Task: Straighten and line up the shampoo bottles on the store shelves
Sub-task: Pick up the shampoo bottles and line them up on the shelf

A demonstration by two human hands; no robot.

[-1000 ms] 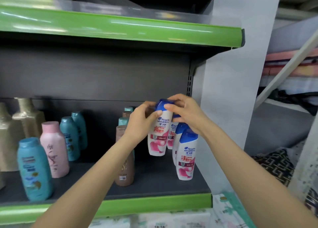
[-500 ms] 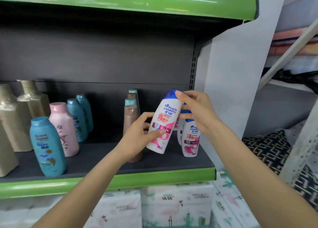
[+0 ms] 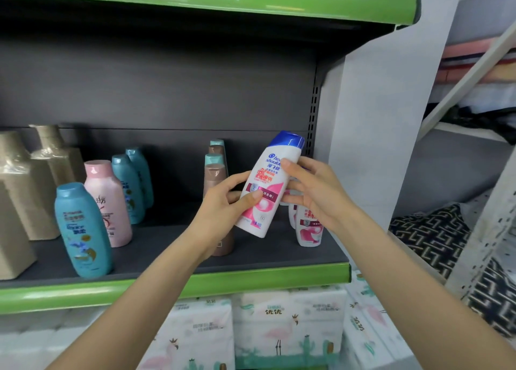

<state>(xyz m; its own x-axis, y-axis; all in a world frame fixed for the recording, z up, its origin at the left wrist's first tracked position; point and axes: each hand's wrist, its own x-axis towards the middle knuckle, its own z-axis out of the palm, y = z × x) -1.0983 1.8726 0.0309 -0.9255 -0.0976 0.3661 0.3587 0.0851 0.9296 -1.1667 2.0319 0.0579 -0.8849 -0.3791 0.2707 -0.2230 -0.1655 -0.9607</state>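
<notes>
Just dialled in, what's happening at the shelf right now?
A person holds a white-and-pink shampoo bottle with a blue cap, tilted and lifted off the shelf. The left hand grips its lower body; the right hand steadies its upper side. More matching bottles stand behind the right hand. Teal, pink and brown bottles stand further left.

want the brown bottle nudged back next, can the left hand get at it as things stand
Probably not right away. The left hand grips the white shampoo bottle together with the right hand. The brown bottle stands just behind the left hand, so once it lets go the way looks free.
</notes>
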